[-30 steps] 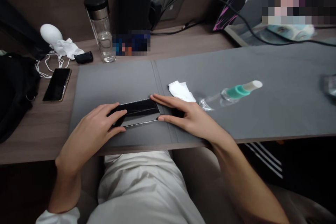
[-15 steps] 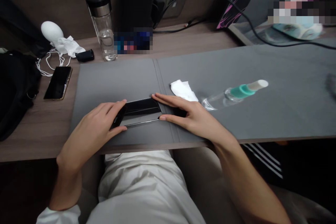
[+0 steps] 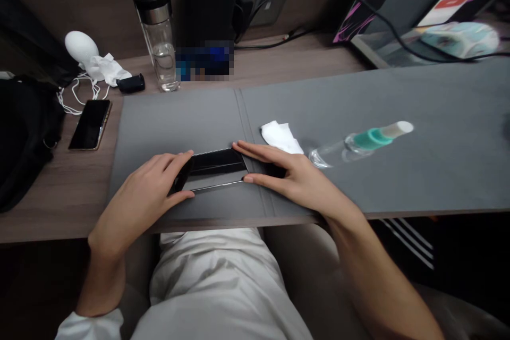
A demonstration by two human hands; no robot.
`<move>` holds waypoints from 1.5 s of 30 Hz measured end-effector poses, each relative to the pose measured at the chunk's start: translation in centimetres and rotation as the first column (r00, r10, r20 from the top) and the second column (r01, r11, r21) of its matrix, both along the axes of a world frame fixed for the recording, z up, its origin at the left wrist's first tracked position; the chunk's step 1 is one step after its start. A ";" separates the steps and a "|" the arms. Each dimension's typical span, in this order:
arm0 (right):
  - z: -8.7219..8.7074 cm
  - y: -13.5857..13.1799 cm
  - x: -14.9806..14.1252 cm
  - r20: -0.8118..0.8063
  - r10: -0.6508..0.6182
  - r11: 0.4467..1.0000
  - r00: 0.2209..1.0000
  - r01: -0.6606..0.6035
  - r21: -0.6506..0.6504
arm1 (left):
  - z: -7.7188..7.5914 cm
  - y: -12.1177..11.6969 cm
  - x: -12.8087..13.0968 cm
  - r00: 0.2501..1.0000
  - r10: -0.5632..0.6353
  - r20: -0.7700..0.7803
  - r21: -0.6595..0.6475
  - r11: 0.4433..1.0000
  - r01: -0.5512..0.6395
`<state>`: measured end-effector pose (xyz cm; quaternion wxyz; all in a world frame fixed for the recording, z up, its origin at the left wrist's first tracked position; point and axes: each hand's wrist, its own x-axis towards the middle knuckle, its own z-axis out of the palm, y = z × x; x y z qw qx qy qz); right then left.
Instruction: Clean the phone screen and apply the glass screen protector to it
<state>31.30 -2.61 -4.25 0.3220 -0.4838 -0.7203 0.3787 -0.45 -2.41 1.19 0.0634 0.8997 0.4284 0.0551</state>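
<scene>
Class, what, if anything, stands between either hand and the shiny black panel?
Nothing visible: the left hand and right hand touch opposite ends of the shiny black panel. The white tissue lies beyond the right fingers.

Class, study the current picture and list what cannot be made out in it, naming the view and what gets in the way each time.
All in the head view:
- Left end of the dark glossy panel: covered by the left hand.
- Near edge of the white tissue: behind the right hand.
- Pixelated item: masked by blocks.
- Top of the black tower: cut off by the upper edge.
</scene>
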 end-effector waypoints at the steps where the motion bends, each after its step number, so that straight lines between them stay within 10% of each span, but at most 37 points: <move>1: 0.0 0.0 0.0 -0.001 0.001 1.000 1.000 -0.001 0.002 | 0.0 0.0 0.0 1.000 0.002 0.001 -0.003 1.000 -0.002; 45: 0.1 0.0 -0.1 0.018 0.004 1.000 1.000 -0.004 0.004 | -0.3 0.3 -0.3 1.000 -0.013 -0.011 0.015 1.000 0.013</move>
